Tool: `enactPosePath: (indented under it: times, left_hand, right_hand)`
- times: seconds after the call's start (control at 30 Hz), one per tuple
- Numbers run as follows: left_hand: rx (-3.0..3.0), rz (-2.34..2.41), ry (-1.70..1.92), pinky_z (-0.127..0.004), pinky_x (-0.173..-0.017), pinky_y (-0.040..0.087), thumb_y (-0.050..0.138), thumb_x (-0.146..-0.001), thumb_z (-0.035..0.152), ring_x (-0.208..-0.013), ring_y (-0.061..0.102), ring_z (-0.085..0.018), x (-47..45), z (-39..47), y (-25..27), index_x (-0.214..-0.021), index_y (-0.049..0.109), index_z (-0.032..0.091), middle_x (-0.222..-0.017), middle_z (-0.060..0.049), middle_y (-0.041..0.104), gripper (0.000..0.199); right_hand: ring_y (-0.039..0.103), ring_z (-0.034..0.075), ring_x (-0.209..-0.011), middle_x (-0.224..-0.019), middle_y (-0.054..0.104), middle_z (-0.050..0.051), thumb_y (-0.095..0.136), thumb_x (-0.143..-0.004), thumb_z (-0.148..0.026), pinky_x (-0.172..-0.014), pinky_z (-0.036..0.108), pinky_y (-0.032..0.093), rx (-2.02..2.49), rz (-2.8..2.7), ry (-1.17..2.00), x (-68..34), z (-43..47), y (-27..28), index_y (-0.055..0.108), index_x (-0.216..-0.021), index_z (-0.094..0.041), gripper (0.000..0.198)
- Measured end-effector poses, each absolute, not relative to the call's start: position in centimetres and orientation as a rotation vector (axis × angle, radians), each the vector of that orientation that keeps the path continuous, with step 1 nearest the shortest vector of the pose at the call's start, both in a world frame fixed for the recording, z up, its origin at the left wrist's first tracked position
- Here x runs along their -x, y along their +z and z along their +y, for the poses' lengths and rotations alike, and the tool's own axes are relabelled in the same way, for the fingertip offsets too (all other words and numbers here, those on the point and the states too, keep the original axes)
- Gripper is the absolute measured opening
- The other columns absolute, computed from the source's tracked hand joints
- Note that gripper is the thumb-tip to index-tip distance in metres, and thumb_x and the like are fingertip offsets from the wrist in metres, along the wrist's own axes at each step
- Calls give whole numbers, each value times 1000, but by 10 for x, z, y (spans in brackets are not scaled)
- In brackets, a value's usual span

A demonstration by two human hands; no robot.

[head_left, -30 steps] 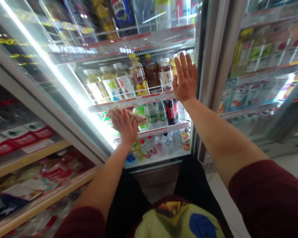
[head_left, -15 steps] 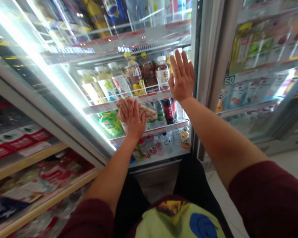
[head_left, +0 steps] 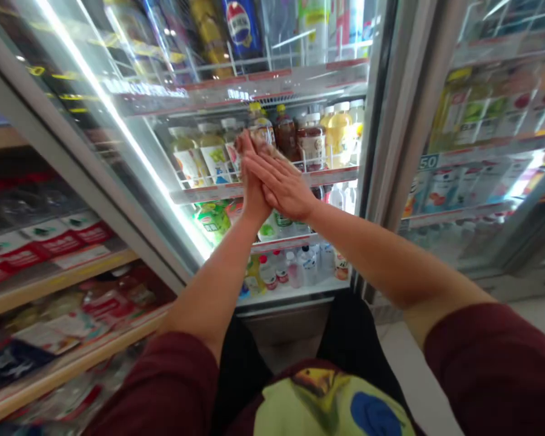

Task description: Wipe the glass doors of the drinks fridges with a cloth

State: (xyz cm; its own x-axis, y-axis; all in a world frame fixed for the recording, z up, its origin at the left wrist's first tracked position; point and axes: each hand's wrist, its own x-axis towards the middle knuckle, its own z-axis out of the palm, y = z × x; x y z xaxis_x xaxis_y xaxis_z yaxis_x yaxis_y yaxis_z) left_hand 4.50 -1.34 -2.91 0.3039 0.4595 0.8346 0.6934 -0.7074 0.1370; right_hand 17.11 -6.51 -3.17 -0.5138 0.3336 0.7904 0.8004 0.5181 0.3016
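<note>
My left hand (head_left: 253, 192) presses a crumpled, pale patterned cloth (head_left: 272, 149) to the glass door (head_left: 272, 79) of a lit drinks cooler. Across it lies my right hand (head_left: 285, 184), fingers stretched and close together, overlapping the left hand and the cloth's lower side. Part of the cloth and most left fingers are hidden under the right hand. Behind the glass, bottles with white caps (head_left: 218, 154) and dark tea-coloured bottles (head_left: 312, 142) stand on the shelf just around the hands.
Left of the cooler, a store shelf (head_left: 49, 284) carries red-and-white packs. A metal door frame (head_left: 390, 139) separates a second cooler section with more bottles (head_left: 458, 115) on the right. Small bottles (head_left: 267, 272) line the cooler's bottom, close to my knees.
My right hand has left its raised spot at the door's right side and come onto my left hand. The left hand and cloth have moved up the glass. The view has shifted slightly.
</note>
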Motion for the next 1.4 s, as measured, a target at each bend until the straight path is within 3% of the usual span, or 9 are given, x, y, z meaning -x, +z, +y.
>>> enactPosePath:
  times: [0.13, 0.23, 0.5, 0.6, 0.8, 0.97, 1.13, 1.23, 1.4]
  left_hand:
    - [2264, -948, -1326, -45, -131, 17, 36, -100, 54, -161, 0, -23, 7, -10, -49, -154, 39, 2, -172, -15, 17, 75]
    - [2197, -955, -1231, -50, -132, 9, 53, -94, 59, -161, 1, -27, 64, -4, -45, -155, 41, 9, -172, -14, 18, 79]
    - [1879, -1153, -1403, -55, -128, -11, 28, -107, 54, -160, -10, -28, 133, 20, -32, -162, 21, 7, -174, -9, 5, 73]
    - [1857, -1152, -1395, -54, -129, -10, 24, -107, 56, -160, -9, -27, 129, 23, -37, -162, 21, 7, -174, -8, 6, 74]
    - [1865, -1162, -1457, -51, -130, -10, 21, -103, 64, -161, -8, -26, 128, 21, -36, -162, 26, 7, -174, -9, 10, 82]
    - [1934, -1182, -1550, -48, -127, -13, 10, -98, 72, -154, -28, -21, 126, 18, -35, -156, 34, 2, -173, -7, 13, 94]
    - [1911, -1175, -1543, -48, -129, -10, 19, -99, 68, -157, -17, -21, 125, 15, -37, -160, 29, 10, -173, -5, 11, 85]
    - [1887, -1184, -1494, -51, -128, -8, 18, -102, 63, -158, -14, -23, 125, 16, -38, -159, 26, 5, -173, -10, 11, 82]
    - [1838, -1188, -1464, -48, -129, -4, 12, -101, 65, -157, -15, -20, 125, 18, -39, -156, 33, 0, -171, -12, 16, 87]
  right_hand:
    - [22, 17, -160, -168, 34, -4, 37, -104, -39, -132, 45, 28, 913, -2129, -876, -172, -44, -59, 37, -160, -33, 56]
    - [25, 17, -159, -166, 35, -6, 39, -104, -36, -132, 47, 28, 894, -2153, -886, -182, -35, -61, 36, -159, -35, 56]
    - [24, 22, -159, -163, 43, -5, 36, -103, -38, -134, 59, 10, 1051, -1999, -881, -171, -32, -33, 53, -147, -40, 47]
    - [23, 19, -159, -161, 46, -7, 35, -103, -43, -135, 55, 13, 998, -2156, -895, -161, -30, -30, 57, -142, -39, 45]
    - [14, 18, -161, -167, 35, -6, 28, -104, -28, -134, 56, 12, 994, -2033, -922, -129, -17, 26, 48, -151, -34, 51]
    - [18, 21, -160, -166, 37, -4, 28, -105, -41, -133, 56, 14, 916, -2059, -971, -96, -17, 30, 45, -153, -33, 52]
    - [29, 19, -155, -164, 39, -4, 6, -101, -40, -129, 36, 21, 743, -2192, -985, -78, -9, 61, 60, -139, -21, 69]
    - [26, 14, -156, -165, 36, -7, 12, -96, -35, -127, 25, 24, 814, -1903, -958, -69, -3, 87, 63, -137, -27, 65]
    - [25, 17, -156, -164, 38, -5, 18, -100, -36, -132, 41, 20, 781, -2074, -967, -60, -9, 67, 53, -147, -25, 60]
